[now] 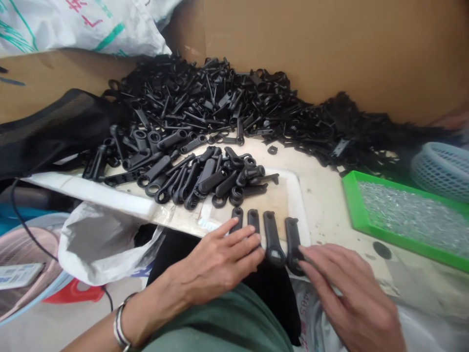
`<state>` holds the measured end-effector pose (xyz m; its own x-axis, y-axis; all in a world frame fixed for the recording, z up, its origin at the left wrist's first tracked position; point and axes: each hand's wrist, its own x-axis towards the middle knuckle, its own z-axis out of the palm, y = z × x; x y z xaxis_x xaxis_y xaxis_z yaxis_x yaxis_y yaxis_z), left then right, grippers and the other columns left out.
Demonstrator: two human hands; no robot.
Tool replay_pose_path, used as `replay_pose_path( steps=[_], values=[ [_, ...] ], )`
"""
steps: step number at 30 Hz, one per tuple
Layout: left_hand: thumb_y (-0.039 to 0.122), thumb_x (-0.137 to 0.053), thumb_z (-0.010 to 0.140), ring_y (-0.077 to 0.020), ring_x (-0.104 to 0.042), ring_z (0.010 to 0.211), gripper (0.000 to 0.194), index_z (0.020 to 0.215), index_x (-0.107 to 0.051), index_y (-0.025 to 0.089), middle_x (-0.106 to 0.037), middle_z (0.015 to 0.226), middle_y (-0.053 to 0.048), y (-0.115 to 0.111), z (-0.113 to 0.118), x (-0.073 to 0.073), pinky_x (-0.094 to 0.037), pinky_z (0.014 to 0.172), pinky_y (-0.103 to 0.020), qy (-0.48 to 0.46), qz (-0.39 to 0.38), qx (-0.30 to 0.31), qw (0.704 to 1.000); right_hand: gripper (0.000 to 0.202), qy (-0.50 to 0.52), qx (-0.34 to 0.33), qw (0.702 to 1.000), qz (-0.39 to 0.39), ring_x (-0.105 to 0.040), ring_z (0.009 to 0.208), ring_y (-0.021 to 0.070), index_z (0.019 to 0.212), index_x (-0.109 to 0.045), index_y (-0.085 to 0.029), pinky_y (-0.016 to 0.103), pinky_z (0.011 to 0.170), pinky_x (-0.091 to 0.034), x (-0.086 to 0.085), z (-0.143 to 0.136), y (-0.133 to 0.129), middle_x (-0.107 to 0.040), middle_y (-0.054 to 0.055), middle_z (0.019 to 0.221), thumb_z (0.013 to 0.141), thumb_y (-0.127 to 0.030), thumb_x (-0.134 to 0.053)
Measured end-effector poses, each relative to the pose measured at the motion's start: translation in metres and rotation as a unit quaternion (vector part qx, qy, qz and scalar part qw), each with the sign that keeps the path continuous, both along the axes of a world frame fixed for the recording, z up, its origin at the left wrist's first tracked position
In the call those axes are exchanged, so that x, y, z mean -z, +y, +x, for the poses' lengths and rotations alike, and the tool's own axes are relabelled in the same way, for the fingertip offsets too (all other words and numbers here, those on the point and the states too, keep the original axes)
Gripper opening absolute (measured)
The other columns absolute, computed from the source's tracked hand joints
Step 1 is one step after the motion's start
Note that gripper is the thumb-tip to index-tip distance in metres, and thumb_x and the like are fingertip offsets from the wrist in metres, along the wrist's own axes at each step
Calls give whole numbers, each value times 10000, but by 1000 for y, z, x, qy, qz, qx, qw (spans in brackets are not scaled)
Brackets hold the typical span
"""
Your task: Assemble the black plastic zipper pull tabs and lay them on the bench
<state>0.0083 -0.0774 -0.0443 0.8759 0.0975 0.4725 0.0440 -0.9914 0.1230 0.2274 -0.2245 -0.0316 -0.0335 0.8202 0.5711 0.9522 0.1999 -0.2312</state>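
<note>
Several black plastic levers, each with a round ring end, stand in a short row at the table's front edge. My left hand [223, 254] lies with its fingers stretched over the lower parts of the two leftmost ones, partly hiding them. Beside it, a third black lever [271, 234] lies uncovered, ring end toward me. My right hand [351, 288] has its thumb and fingertips closed at the ring end of the rightmost black lever [292, 239]. A loose heap of similar levers [205, 178] lies just behind the row.
Black plastic parts [220, 98] pile high against a cardboard wall [330, 44]. On the right are a green tray [351, 205] of small clear pieces and a blue basket [443, 166]. A white bag [95, 244] hangs open at left, near a pink basin [36, 239].
</note>
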Motion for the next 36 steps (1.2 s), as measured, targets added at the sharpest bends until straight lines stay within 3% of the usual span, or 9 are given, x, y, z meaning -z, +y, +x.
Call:
replay_pose_path(
  steps=[8,15,17,19,21,24,29,33,36],
  values=[
    [350,-597,963,-246,-540,1327,389,1270,-596,112,-646,1341,-104,1,6,-8,-162,1264,-508,0,-20,31,999,313,-51,-31,997,-54,-610,1163,271,1227,-647,-193,446,950,-503,10,18,-6,-670,128,1229,915,-164,-641],
    [213,-569,974,-225,-645,1200,183,1105,-678,145,-733,1184,-56,-1,41,15,-76,1275,-524,-103,-15,48,993,208,-15,2,997,-73,-678,1061,230,1054,-730,-196,390,897,-563,-16,19,13,-747,77,1118,985,-259,-545],
    [259,-557,986,-219,-654,1187,187,1065,-687,151,-741,1166,-52,2,44,20,-62,1277,-518,-123,-30,57,990,292,-16,96,990,-106,-688,1063,224,1210,-696,-207,381,880,-579,-29,45,22,-738,80,1169,988,-319,-543],
    [292,-547,995,-214,-649,1195,210,1056,-690,151,-744,1158,-50,4,43,22,-67,1278,-512,-132,-38,58,989,403,20,316,942,-110,-709,974,207,1348,-613,-235,360,826,-590,-44,85,37,-728,73,1188,974,-374,-553],
    [286,-543,998,-209,-650,1193,210,1052,-691,147,-750,1139,-44,6,40,21,-89,1279,-511,-148,-38,53,987,502,14,428,899,-92,-666,1067,287,1429,-526,-186,474,888,-548,-58,131,56,-612,161,1361,955,-346,-566],
    [274,-565,989,-201,-650,1192,191,1049,-688,141,-753,1132,-38,8,32,15,-124,1278,-503,-153,-30,36,987,464,17,556,824,-110,-540,1196,451,1269,-635,-140,657,868,-475,-73,195,83,-554,247,1355,873,-378,-678],
    [275,-573,983,-194,-638,1213,178,1031,-690,150,-761,1107,-36,15,13,8,-172,1275,-475,-162,-27,-8,986,244,37,604,768,-211,-645,965,189,1088,-657,-184,393,845,-549,-72,242,99,-659,70,1127,955,-384,-614],
    [329,-547,989,-218,-625,1231,254,1059,-700,139,-756,1123,-59,19,1,14,-152,1276,-488,-166,-19,-16,986,225,2,608,758,-234,-626,810,172,1067,-662,-208,334,706,-521,-72,230,90,-662,69,999,959,-390,-584],
    [369,-536,986,-232,-601,1263,304,1108,-688,136,-743,1160,-77,19,-2,20,-143,1273,-499,-154,-20,-11,988,260,-41,560,798,-220,-572,671,240,1003,-707,-211,367,578,-390,-78,204,82,-635,105,795,946,-390,-528]
  ],
)
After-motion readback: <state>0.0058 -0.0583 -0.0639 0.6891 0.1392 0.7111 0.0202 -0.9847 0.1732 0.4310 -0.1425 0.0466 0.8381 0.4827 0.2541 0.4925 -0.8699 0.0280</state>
